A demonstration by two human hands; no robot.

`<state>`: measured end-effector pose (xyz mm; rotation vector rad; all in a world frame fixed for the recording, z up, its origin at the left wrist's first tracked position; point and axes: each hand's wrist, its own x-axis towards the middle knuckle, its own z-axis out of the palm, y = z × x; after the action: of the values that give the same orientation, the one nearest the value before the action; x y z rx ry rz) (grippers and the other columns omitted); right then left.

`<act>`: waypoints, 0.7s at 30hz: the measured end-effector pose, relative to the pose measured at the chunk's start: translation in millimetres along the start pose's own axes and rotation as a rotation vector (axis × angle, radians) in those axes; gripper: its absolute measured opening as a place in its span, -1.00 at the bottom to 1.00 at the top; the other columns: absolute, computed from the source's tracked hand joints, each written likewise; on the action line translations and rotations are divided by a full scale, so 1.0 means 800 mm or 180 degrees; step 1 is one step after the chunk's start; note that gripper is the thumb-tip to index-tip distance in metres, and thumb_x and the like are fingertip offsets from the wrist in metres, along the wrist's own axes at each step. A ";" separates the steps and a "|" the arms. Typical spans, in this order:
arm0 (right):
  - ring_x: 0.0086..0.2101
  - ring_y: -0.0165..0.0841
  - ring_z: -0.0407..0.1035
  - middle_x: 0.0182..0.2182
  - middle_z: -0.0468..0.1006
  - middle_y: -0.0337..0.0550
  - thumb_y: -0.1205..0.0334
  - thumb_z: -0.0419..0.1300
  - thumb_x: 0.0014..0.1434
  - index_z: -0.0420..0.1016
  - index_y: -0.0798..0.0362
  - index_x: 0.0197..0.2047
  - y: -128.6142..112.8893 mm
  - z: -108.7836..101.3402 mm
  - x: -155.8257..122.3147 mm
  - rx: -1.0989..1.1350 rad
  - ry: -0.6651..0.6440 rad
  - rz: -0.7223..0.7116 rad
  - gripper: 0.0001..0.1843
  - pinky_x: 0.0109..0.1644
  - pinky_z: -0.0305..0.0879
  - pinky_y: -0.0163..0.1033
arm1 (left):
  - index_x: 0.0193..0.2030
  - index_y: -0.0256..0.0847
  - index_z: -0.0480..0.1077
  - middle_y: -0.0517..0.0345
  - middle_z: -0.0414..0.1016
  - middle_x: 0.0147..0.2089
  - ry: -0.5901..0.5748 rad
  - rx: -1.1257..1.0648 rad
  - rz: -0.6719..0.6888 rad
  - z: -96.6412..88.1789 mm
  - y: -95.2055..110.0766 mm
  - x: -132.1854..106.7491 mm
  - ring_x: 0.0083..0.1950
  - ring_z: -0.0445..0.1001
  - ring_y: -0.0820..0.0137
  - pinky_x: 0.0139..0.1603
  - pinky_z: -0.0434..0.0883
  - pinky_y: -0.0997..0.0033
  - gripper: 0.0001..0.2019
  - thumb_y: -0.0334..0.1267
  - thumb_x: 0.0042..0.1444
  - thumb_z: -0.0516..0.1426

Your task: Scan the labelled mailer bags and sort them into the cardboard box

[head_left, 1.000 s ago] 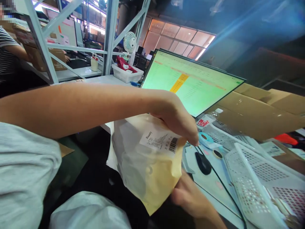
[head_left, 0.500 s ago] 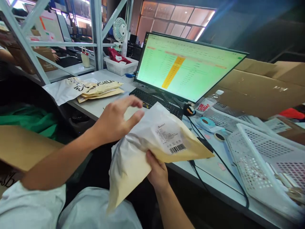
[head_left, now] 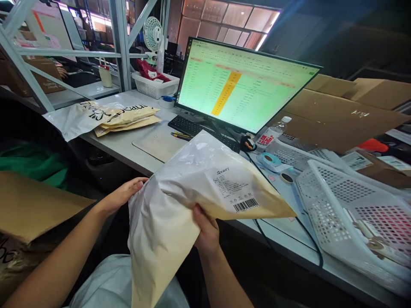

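A cream and white plastic packaging bag (head_left: 170,226) spreads across my lap and over the desk's front edge. Its upper side carries a white label (head_left: 233,188) with small print and a barcode. My right hand (head_left: 207,233) grips the bag's lower edge, thumb on top and the other fingers hidden beneath. At the bag's left edge is my left hand (head_left: 123,196), its bent fingers closed against the plastic; part of that grip is hidden.
On the desk, more printed bags (head_left: 128,117) lie at the left. A monitor (head_left: 239,90), keyboard (head_left: 181,124) and pens (head_left: 181,136) sit behind the held bag. To the right are a water bottle (head_left: 271,133), tape roll (head_left: 271,160) and white perforated basket (head_left: 324,214). An open carton (head_left: 38,205) stands at lower left.
My left hand has come down from above the bag to its left edge. The bag now lies flatter and wider, its label turned slightly. My right hand keeps its grip. The view has shifted a little.
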<state>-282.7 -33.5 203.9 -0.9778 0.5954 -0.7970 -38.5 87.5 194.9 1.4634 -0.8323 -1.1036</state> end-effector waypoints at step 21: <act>-0.17 -0.11 0.56 -0.18 0.68 -0.01 -0.35 0.31 0.20 0.66 0.06 0.07 -0.112 -0.108 0.041 -0.2975 -0.0017 -0.0344 -0.33 -0.04 0.53 0.00 | -0.37 -0.16 0.45 0.13 0.56 -0.42 0.1346 0.2867 0.1183 -0.123 0.129 0.191 -0.18 0.54 0.13 -0.01 0.45 0.21 -0.67 0.08 0.03 0.28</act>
<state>-356.5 -131.7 242.7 -1.8732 0.9447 -0.5960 111.1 -40.3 265.9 2.0485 -1.2982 -0.0795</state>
